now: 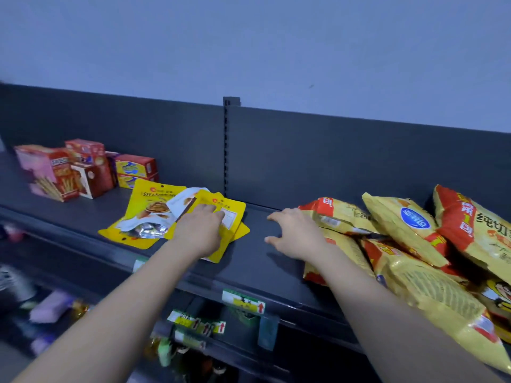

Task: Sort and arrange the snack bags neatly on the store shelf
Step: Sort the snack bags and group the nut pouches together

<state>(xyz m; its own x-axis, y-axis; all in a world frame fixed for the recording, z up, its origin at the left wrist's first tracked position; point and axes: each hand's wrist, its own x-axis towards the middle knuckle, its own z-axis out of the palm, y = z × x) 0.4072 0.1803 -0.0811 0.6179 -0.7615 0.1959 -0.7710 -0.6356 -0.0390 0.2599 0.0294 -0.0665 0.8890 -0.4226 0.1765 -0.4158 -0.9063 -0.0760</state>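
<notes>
Dim, with a cool blue cast over the wall [276, 37] and the dark shelf [257, 261]. Lit softly and evenly, without hard-edged shadows; shaded only faintly on the shelf beneath the right hand [296, 236]. Glinting toward 9 o'clock off the crumpled foil pouch [149, 229] (the single spot of real glare). Smeared by motion blur at 9 o'clock across the red boxes [63, 170], and worse at 7 o'clock over the goods [49, 305] on the lower level. Sharper at the centre and toward 3 o'clock, with print readable on the chip bags [409, 225]. Bowed by the wide lens along the shelf edge, and stretched toward 5 and 7 o'clock along the forearms.
</notes>
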